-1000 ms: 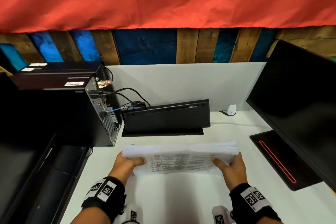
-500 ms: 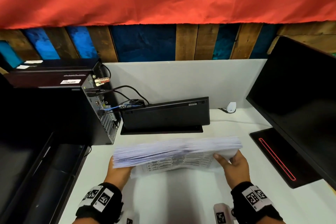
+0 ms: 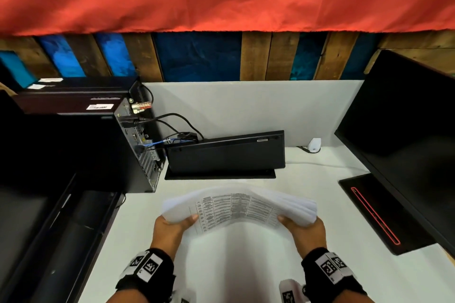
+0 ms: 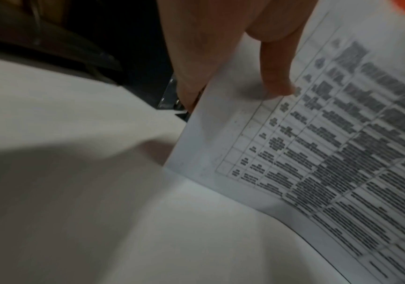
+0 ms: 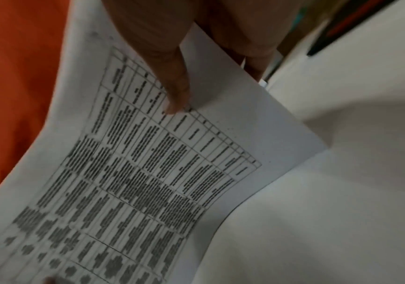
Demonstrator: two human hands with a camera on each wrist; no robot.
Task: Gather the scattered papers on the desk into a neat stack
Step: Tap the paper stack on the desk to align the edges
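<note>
L hand (image 3: 170,230) grips the left end of the paper stack (image 3: 241,206), thumb (image 4: 275,76) on the printed table of the sheet facing the person, fingers behind. R hand (image 3: 304,231) holds the right end the same way, thumb (image 5: 172,82) on the print. Stack is bowed and blurred, held on edge w/ its lower edge at the white desk (image 3: 234,265). Just beyond it a black keyboard (image 3: 225,155) leans on the partition; PC tower (image 3: 138,145) to the left, monitor (image 3: 406,135) to the right.
</note>
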